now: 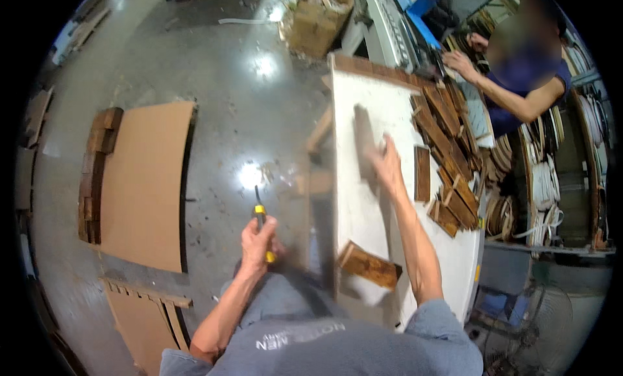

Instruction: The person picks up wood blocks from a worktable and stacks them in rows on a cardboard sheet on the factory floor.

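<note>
My left hand [258, 241] is closed around the yellow-and-black handle of a hand tool [260, 215], whose thin dark blade points away from me over the floor. Above the white tabletop [350, 236], my right hand [388, 162] grips a brown wooden board [364, 139] at its right side; motion blurs both. Another wooden piece [370, 265] lies near me at the table's left edge. To the right of my hand lies a short dark board [422, 173]. Beyond it, several brown wood pieces [448, 126] are piled loosely along the table's right side.
Wood blocks [97, 175] line the left edge of a cardboard-coloured sheet [146, 181] at left. A carton [318, 22] of scraps stands at the far end. A co-worker [525, 84] works beside a machine [389, 32] at far right. Racks [545, 162] of coiled strips and a fan [548, 317] stand right.
</note>
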Demonstrator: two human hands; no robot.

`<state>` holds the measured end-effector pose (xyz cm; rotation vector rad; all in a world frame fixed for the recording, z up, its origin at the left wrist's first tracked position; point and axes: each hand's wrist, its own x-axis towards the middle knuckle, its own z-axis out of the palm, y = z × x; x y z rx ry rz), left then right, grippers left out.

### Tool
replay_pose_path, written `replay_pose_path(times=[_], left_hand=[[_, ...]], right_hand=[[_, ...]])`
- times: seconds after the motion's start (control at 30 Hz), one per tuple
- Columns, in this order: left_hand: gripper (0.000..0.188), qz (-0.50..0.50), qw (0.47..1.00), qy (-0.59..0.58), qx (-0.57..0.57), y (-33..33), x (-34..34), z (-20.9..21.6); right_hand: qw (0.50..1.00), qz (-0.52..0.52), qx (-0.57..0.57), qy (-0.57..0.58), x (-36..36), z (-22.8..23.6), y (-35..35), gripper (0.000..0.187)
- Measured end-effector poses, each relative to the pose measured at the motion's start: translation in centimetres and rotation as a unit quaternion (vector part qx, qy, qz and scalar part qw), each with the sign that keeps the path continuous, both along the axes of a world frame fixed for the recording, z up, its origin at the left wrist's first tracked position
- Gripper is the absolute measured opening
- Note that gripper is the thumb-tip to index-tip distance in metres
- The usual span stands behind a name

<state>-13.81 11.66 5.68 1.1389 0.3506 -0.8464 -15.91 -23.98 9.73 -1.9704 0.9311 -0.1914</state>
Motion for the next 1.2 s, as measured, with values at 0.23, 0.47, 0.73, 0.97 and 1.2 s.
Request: replay_pose_path(times=[0.23, 0.47, 0.73, 0.97, 1.2], left_hand=[[0.048, 0.018, 0.985, -0.119, -0.126, -4.2, 6.2, 6.7], [0.042, -0.09, 0.951, -0.089, -0.284, -3.8, 3.3, 12.0], [0.021, -0.01, 0.986, -0.16, -0.043, -2.8, 1.8, 11.1], [0.046, -0.119, 0.92, -0.101, -0.36, -1.6, 0.2, 14.8], [0.072, -0.18, 0.868, -0.036, -0.461, -2.5, -1.2, 16.7]], right_hand=[[0.924, 0.339, 0.031, -0.174, -5.9, 6.9, 11.3, 0.08], [0.766, 0.223, 0.588, -0.13, -11.8, 7.4, 14.0, 0.063], [0.939, 0.306, 0.133, -0.085, -13.0, 8.9, 16.8, 0.06], [0.914, 0.272, 0.218, -0.207, -14.3, 9.4, 16.1, 0.05], [0.958, 0.201, 0.054, -0.196, -14.8, 11.6, 17.4, 0.041]])
